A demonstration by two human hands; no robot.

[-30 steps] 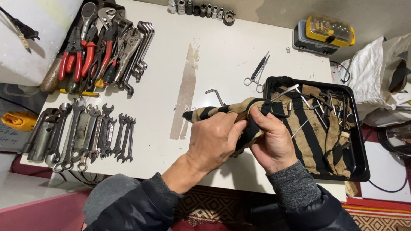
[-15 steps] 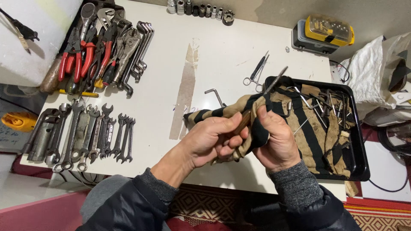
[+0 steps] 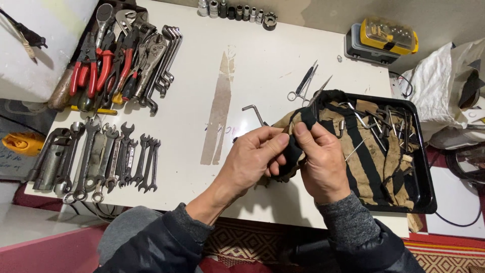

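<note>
A: What's at the desk's (image 3: 262, 65) left edge?

B: Top left corner: pile of pliers (image 3: 103, 65) w/ red grips, plus bent hex keys (image 3: 166, 53). Below, near the front left corner, a row of spanners (image 3: 101, 159) laid side by side.

A: Middle?

B: Sockets (image 3: 235, 10) lined up along the back edge. A brown stain (image 3: 220, 108) runs front to back. One hex key (image 3: 255, 114) lies just left of the hands.

A: Hands?

B: Left hand (image 3: 252, 159) near the front edge, fingers pinched shut on the black strap (image 3: 303, 124) of a tan tool roll (image 3: 379, 151). Right hand (image 3: 321, 162) touches it, thumb & fingers clamped on the same strap. A thin metal tool (image 3: 322, 87) pokes up from the roll above them; can't tell what kind.

A: And the roll?

B: Front right part of the desk, mostly in a black tray (image 3: 427, 187), its left end lifted in both hands. Small tools lie on it. Scissors (image 3: 303, 83) sit behind, a yellow case (image 3: 386, 38) at the back right corner.
</note>
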